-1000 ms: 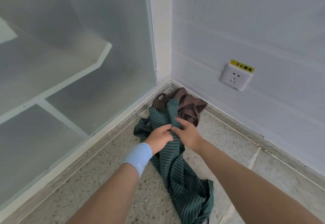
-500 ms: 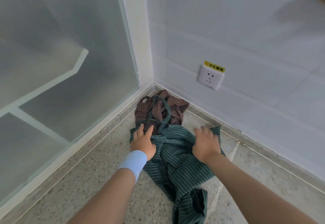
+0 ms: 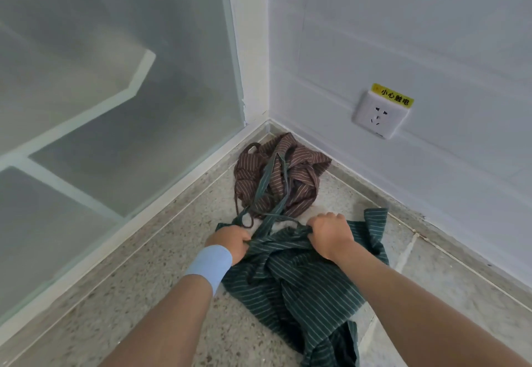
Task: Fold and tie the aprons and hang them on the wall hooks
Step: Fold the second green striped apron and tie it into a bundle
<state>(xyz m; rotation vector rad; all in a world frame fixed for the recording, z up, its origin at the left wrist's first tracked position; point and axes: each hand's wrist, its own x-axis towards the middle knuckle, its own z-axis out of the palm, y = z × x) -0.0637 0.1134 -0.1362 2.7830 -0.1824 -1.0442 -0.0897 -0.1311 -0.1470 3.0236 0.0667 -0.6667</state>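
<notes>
A green striped apron [image 3: 296,283] lies crumpled on the speckled floor. My left hand [image 3: 231,240], with a light blue wristband, grips its upper edge on the left. On the right of that edge, my right hand [image 3: 328,234] clutches the fabric in a fist. The apron's green straps [image 3: 270,182] run away from me over a brown striped apron [image 3: 299,176], which is bunched in the corner of the room. No wall hooks are in view.
A frosted glass partition [image 3: 115,107] closes off the left side. On the right is a white wall with a socket [image 3: 380,116] under a yellow warning label. The terrazzo floor [image 3: 144,294] stretches toward me.
Both hands went from flat on the green apron to gripping its top edge and pulled it toward me, away from the brown apron. The straps now stretch across the brown one.
</notes>
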